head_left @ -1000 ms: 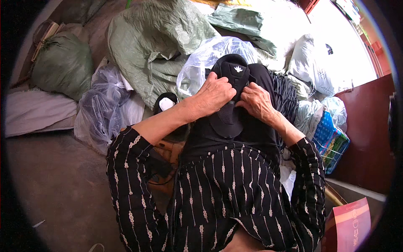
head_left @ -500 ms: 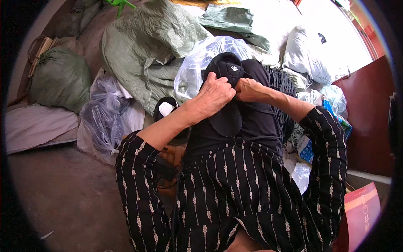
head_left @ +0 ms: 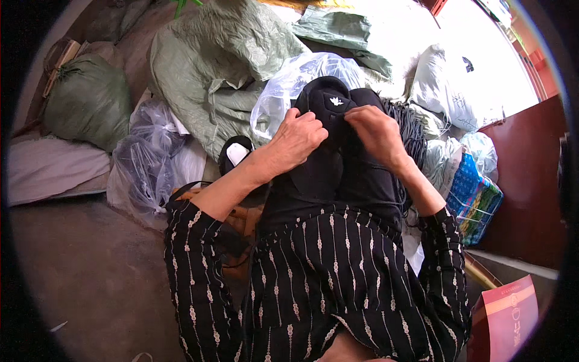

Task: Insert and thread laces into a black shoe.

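A black shoe [head_left: 319, 172] with a small white emblem lies lengthwise across my lap, over black trousers. My left hand [head_left: 298, 140] is closed at the shoe's left edge, fingers curled on its upper. Just right of the emblem, my right hand [head_left: 377, 134] is raised with thumb and fingers pinched together. Whatever is between them is too dark and small to make out. Beside my left forearm is another black shoe [head_left: 236, 151] with something white in its opening.
A clear plastic bag [head_left: 289, 81] lies beyond my knees, next to a large grey-green woven sheet [head_left: 205, 57]. Black cords [head_left: 410, 133] hang at my right leg. Clear bags [head_left: 148, 163] lie to the left. A blue patterned package [head_left: 473, 196] and dark red panel [head_left: 528, 181] stand right.
My right hand has moved up and right, away from my left hand, and turned over. My left hand has shifted slightly left on the shoe.
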A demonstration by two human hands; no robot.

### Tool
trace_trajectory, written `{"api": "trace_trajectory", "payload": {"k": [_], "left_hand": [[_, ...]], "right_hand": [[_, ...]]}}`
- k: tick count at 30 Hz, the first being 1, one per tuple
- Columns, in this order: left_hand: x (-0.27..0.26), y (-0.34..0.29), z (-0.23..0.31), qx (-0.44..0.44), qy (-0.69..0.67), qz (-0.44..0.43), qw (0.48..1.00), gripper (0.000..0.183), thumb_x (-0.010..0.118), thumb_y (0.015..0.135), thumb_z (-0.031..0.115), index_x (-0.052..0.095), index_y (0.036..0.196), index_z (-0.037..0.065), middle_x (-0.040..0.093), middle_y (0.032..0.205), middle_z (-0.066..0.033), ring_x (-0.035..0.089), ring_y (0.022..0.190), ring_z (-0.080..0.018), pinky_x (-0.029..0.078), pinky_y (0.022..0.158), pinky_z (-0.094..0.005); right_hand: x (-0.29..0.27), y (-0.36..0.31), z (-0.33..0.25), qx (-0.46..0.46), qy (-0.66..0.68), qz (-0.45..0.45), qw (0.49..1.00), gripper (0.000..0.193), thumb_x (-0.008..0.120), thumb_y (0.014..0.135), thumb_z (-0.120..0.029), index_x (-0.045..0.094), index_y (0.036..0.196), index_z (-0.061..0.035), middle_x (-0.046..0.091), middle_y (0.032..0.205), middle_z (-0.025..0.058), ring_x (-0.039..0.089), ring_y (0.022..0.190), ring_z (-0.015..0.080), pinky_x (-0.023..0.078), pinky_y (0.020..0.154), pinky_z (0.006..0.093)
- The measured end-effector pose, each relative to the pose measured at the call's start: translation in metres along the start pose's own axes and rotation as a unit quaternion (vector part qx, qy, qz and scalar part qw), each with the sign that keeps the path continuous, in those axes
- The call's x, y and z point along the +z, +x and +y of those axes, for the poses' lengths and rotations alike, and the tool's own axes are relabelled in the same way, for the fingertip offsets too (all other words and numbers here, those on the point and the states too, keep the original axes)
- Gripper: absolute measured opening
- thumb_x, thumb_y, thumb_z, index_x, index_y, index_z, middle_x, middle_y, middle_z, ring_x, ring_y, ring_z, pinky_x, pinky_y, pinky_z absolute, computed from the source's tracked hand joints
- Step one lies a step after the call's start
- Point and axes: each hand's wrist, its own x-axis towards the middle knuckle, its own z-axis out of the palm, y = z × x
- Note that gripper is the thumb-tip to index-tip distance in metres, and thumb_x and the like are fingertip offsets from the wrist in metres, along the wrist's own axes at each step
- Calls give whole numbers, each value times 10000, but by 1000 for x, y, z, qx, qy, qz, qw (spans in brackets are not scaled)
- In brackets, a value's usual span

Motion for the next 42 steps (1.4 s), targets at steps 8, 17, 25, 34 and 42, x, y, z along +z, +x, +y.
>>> {"api": "trace_trajectory", "payload": {"k": [8,17,25,34,42], "left_hand": [[-4,3,5,4,-12,26,1000,114,615,707,48,532,769,97,511,780,-41,519,864,-214,374,791,-391],[-4,8,11,6,28,-1,1000,96,590,707,45,541,775,91,510,775,-44,512,844,-215,374,769,-387],[-4,-3,5,6,39,18,999,45,565,735,61,542,768,81,504,760,-48,515,841,-206,385,814,-402],[-13,-2,13,-29,156,-4,987,5,562,739,105,560,738,101,516,717,-33,532,793,-183,375,754,-390],[-32,13,-5,16,106,-89,990,82,587,727,137,614,665,92,563,681,-66,572,772,-222,394,670,-391]], "right_hand": [[27,10,9,13,-154,-222,963,335,641,782,-400,673,713,-73,636,786,81,585,870,276,483,729,391],[40,4,17,133,46,-138,980,245,655,796,-292,666,778,-48,596,639,152,618,635,274,465,606,392],[-218,-64,220,172,28,211,962,248,500,947,-234,585,922,-2,613,797,35,574,693,137,488,677,264],[-154,-159,332,330,666,347,573,145,527,912,-114,557,931,26,595,739,83,598,678,202,524,653,316],[-19,-22,22,241,418,43,875,92,524,915,-71,580,967,-19,604,740,53,577,647,118,470,558,253]]}}
